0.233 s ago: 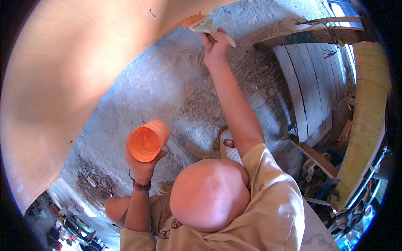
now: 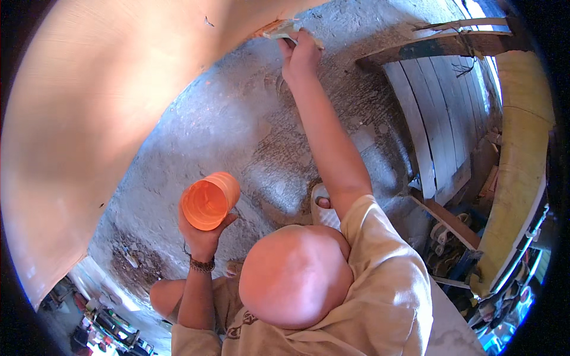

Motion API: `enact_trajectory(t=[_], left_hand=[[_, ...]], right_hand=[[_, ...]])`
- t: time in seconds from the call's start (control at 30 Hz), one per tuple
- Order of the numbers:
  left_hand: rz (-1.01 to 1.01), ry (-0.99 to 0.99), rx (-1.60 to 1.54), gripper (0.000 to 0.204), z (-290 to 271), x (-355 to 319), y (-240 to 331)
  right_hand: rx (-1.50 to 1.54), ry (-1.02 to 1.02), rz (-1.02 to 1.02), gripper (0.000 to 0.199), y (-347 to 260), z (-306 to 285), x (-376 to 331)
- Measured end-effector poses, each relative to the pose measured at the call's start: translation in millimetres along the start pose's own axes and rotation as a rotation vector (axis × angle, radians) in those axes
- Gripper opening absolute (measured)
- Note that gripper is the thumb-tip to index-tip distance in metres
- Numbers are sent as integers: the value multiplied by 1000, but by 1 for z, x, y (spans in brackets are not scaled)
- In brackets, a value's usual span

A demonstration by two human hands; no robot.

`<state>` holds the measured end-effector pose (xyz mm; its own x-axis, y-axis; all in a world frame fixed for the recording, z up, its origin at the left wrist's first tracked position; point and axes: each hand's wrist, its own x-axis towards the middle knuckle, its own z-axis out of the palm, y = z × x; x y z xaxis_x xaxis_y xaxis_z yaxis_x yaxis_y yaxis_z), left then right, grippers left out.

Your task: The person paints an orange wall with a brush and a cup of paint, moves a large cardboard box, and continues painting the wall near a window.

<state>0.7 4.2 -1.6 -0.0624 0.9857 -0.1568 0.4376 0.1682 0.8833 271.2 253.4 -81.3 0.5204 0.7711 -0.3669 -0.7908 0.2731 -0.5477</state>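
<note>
My left hand (image 2: 203,236) grips an orange plastic cup (image 2: 209,202), tilted so its open mouth faces the camera, held low at the left of centre. My right arm reaches far forward, and my right hand (image 2: 300,57) is closed on a small pale brush (image 2: 284,29). The brush tip touches the lower edge of a large smooth tan curved surface (image 2: 101,118) that fills the upper left. A bare head and a beige shirt take up the lower middle of the view.
Rough grey concrete ground (image 2: 237,130) lies under both arms. A foot in a white sandal (image 2: 322,206) stands by the right elbow. Grey wooden planks (image 2: 427,124) and a dark beam (image 2: 439,46) lie to the right, with a long yellow curved form (image 2: 522,148) beyond.
My right hand with the brush has shifted slightly up and left along the tan surface's edge. The cup and my left hand have stayed put.
</note>
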Motion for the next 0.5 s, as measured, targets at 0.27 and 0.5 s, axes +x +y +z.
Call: enact_trajectory(t=[0.27, 0.5], left_hand=[[-34, -6, 11, 90, 1, -1, -1], [-2, 14, 31, 87, -1, -2, 3]], right_hand=[[-84, 3, -27, 29, -7, -22, -20], [-84, -37, -81, 26, 1, -6, 7]])
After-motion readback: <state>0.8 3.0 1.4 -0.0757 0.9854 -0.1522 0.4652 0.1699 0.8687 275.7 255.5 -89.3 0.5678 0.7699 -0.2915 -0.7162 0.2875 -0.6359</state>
